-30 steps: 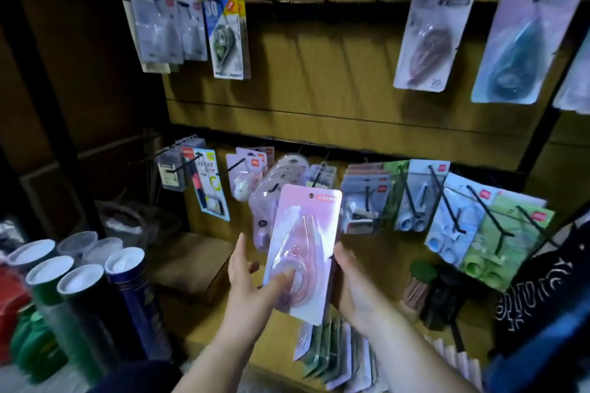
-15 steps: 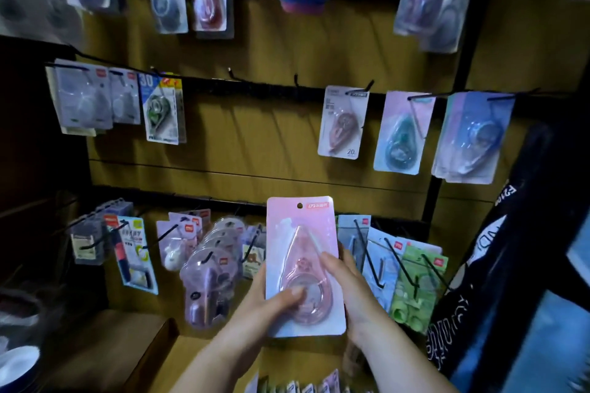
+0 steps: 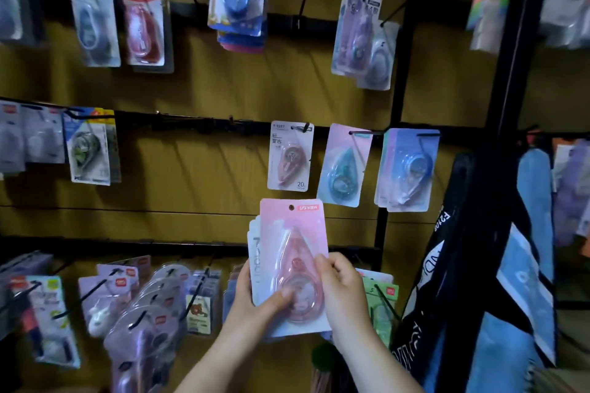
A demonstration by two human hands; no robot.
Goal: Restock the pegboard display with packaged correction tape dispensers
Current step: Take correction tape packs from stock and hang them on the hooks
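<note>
Below the middle row of hanging packs on the pegboard (image 3: 198, 80), both hands, left hand (image 3: 255, 303) and right hand (image 3: 343, 290), grasp a stack of pink correction tape packages (image 3: 292, 233) upright, fingers curled around its edges.

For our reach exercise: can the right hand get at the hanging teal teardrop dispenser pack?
Probably, once it lets go: the right hand grips the pink carded dispenser pack, but the teal teardrop dispenser pack hangs just above with nothing between.
</note>
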